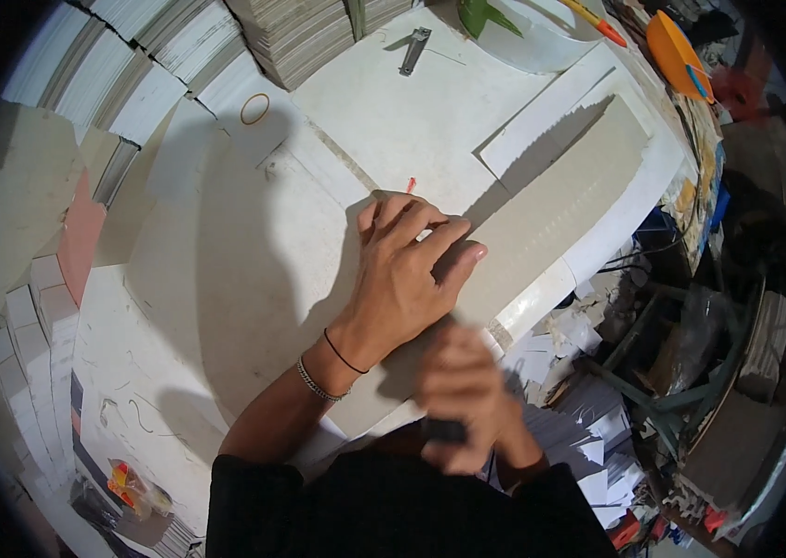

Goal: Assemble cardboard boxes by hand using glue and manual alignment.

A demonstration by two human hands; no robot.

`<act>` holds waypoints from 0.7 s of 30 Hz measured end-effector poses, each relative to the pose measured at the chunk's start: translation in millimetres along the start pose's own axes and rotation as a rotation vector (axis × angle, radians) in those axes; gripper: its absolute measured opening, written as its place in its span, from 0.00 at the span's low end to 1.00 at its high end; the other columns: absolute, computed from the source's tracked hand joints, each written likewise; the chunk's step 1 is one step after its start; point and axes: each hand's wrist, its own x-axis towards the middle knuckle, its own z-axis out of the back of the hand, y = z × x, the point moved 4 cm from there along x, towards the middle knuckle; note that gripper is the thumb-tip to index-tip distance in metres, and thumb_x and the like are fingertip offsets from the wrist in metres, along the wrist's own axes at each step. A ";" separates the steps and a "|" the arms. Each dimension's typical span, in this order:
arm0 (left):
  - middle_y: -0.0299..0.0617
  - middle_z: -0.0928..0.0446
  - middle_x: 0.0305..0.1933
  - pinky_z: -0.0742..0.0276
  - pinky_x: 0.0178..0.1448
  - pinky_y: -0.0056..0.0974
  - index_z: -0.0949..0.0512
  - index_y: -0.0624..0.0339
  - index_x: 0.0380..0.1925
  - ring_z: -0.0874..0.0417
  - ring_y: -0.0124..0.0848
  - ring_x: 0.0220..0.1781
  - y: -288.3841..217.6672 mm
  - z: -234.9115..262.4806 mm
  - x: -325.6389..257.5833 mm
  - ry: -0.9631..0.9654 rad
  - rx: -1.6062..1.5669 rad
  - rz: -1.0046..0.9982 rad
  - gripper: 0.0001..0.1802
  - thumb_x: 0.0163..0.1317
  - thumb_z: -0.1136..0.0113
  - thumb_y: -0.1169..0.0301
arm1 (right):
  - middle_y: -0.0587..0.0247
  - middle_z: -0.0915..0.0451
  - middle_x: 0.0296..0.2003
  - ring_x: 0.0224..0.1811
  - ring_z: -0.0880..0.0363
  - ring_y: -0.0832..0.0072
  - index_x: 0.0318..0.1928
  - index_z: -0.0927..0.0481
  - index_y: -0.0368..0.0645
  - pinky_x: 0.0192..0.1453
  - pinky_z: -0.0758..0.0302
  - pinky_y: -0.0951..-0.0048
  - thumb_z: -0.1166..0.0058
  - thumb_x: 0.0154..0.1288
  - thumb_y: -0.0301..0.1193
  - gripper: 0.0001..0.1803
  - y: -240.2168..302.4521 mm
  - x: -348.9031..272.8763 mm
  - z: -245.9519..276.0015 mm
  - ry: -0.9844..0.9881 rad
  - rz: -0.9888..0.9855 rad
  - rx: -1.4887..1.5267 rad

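Note:
My left hand (407,256) rests palm down on the white table (244,232), its fingers bent and apart and its thumb stretched to the right. It lies at the near left end of a long grey cardboard strip (551,205) with ragged edges, which runs away to the upper right. A small red tip (411,184) shows just beyond the fingers; the rest of it is hidden. Closer to my body, my right hand (463,391), smeared by motion, is closed round a short black object (444,431) whose kind I cannot make out.
Nail clippers (414,51) and a rubber band (255,109) lie on the table's far part. Thick paper stacks (146,56) stand at the back left, a white tub (542,37) at the back. An orange bowl (675,56) sits far right; paper scraps (588,437) fill the lower right.

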 end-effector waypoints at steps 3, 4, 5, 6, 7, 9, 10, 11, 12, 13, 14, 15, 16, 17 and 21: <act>0.36 0.20 0.40 0.37 0.61 0.46 0.13 0.58 0.41 0.24 0.38 0.49 -3.4 6.1 -2.6 -0.003 0.047 -0.019 0.13 0.58 0.25 0.64 | 0.61 0.24 0.27 0.35 0.24 0.57 0.27 0.22 0.42 0.47 0.34 0.57 0.42 0.40 0.49 0.22 20.7 -4.5 -32.9 0.165 0.028 0.269; 0.36 0.20 0.40 0.37 0.61 0.46 0.13 0.58 0.41 0.24 0.38 0.49 -3.8 7.0 -2.6 -0.002 0.049 -0.025 0.13 0.58 0.25 0.64 | 0.61 0.24 0.27 0.35 0.25 0.57 0.27 0.22 0.42 0.48 0.35 0.57 0.42 0.42 0.49 0.22 18.1 0.4 -29.3 0.263 0.018 0.363; 0.36 0.20 0.40 0.38 0.61 0.47 0.13 0.57 0.41 0.25 0.38 0.50 -0.3 6.2 -4.1 -0.002 0.036 -0.007 0.14 0.59 0.25 0.62 | 0.60 0.24 0.27 0.36 0.25 0.57 0.27 0.23 0.43 0.49 0.35 0.57 0.42 0.45 0.49 0.21 12.3 4.3 -26.0 0.366 0.011 0.456; 0.36 0.20 0.40 0.39 0.61 0.48 0.13 0.56 0.40 0.26 0.38 0.51 3.0 5.3 -5.1 -0.003 0.023 0.009 0.14 0.59 0.26 0.61 | 0.60 0.25 0.26 0.37 0.25 0.57 0.24 0.26 0.43 0.48 0.36 0.57 0.43 0.50 0.50 0.22 2.8 8.6 -16.7 0.318 -0.036 0.660; 0.36 0.20 0.40 0.39 0.61 0.48 0.13 0.56 0.40 0.26 0.38 0.51 4.2 1.3 -1.5 -0.006 0.016 -0.009 0.14 0.59 0.26 0.61 | 0.59 0.25 0.27 0.38 0.25 0.58 0.26 0.26 0.42 0.50 0.35 0.57 0.43 0.51 0.51 0.23 -4.5 20.0 1.6 0.236 -0.026 0.681; 0.35 0.19 0.41 0.36 0.61 0.44 0.12 0.57 0.38 0.24 0.37 0.49 5.1 5.7 -3.5 -0.046 0.042 -0.049 0.12 0.56 0.24 0.64 | 0.57 0.24 0.32 0.42 0.25 0.60 0.36 0.26 0.40 0.54 0.34 0.57 0.43 0.51 0.49 0.24 0.6 50.2 25.8 0.104 -0.085 0.685; 0.36 0.20 0.48 0.35 0.67 0.46 0.15 0.57 0.47 0.23 0.37 0.56 8.7 -1.3 -8.5 0.051 0.107 -0.042 0.19 0.57 0.25 0.65 | 0.55 0.24 0.36 0.44 0.25 0.61 0.42 0.26 0.40 0.56 0.34 0.58 0.42 0.50 0.47 0.26 7.1 63.2 36.6 0.040 -0.172 0.635; 0.38 0.22 0.53 0.37 0.72 0.47 0.18 0.57 0.54 0.24 0.37 0.60 25.0 -7.1 -25.5 0.159 -0.067 0.021 0.24 0.58 0.26 0.64 | 0.53 0.24 0.44 0.49 0.25 0.61 0.52 0.31 0.39 0.62 0.34 0.59 0.40 0.47 0.36 0.30 5.0 81.3 39.0 0.135 -0.095 0.424; 0.40 0.23 0.57 0.38 0.76 0.49 0.22 0.58 0.60 0.25 0.37 0.65 29.6 -16.0 -34.8 0.271 -0.265 0.061 0.28 0.59 0.28 0.64 | 0.54 0.25 0.45 0.50 0.26 0.58 0.52 0.32 0.40 0.64 0.33 0.59 0.41 0.45 0.24 0.29 2.5 98.9 40.9 0.129 -0.111 0.267; 0.44 0.28 0.64 0.40 0.80 0.50 0.30 0.58 0.68 0.26 0.39 0.69 32.4 -21.5 -47.6 0.146 -1.099 0.485 0.33 0.64 0.33 0.64 | 0.54 0.24 0.46 0.52 0.26 0.56 0.52 0.31 0.40 0.65 0.33 0.58 0.40 0.45 0.21 0.29 -7.3 118.7 31.1 0.203 -0.024 0.051; 0.45 0.25 0.62 0.28 0.71 0.51 0.24 0.60 0.63 0.23 0.42 0.66 -0.7 3.6 -18.2 0.045 -0.690 0.305 0.27 0.64 0.34 0.66 | 0.54 0.23 0.47 0.53 0.26 0.55 0.52 0.30 0.39 0.67 0.34 0.57 0.40 0.46 0.18 0.29 -26.0 128.6 28.9 0.257 0.019 -0.200; 0.45 0.23 0.60 0.26 0.66 0.52 0.22 0.61 0.60 0.22 0.44 0.64 6.1 -5.5 -30.0 0.139 -0.125 0.095 0.26 0.62 0.32 0.67 | 0.54 0.23 0.48 0.55 0.26 0.54 0.52 0.27 0.39 0.67 0.33 0.56 0.39 0.46 0.18 0.28 -37.2 137.9 17.3 0.336 0.051 -0.281; 0.44 0.21 0.59 0.23 0.62 0.53 0.20 0.63 0.56 0.21 0.46 0.62 16.4 -19.0 -42.2 0.215 0.439 -0.114 0.25 0.59 0.31 0.69 | 0.54 0.23 0.49 0.57 0.26 0.54 0.52 0.25 0.39 0.68 0.33 0.55 0.38 0.47 0.17 0.27 -45.5 146.8 6.7 0.415 0.081 -0.364; 0.44 0.21 0.59 0.23 0.62 0.53 0.20 0.63 0.56 0.21 0.46 0.62 13.7 -14.5 -34.5 0.214 0.448 -0.128 0.25 0.59 0.31 0.69 | 0.54 0.23 0.49 0.57 0.26 0.54 0.52 0.25 0.39 0.68 0.33 0.55 0.38 0.47 0.17 0.27 -47.7 160.2 3.7 0.402 0.088 -0.370; 0.48 0.23 0.63 0.25 0.60 0.56 0.24 0.61 0.60 0.21 0.44 0.62 3.9 -8.0 -19.1 0.260 0.061 0.012 0.27 0.60 0.31 0.70 | 0.51 0.22 0.56 0.66 0.30 0.55 0.56 0.19 0.38 0.69 0.34 0.56 0.39 0.50 0.18 0.27 -54.5 179.6 -13.9 0.352 0.189 -0.505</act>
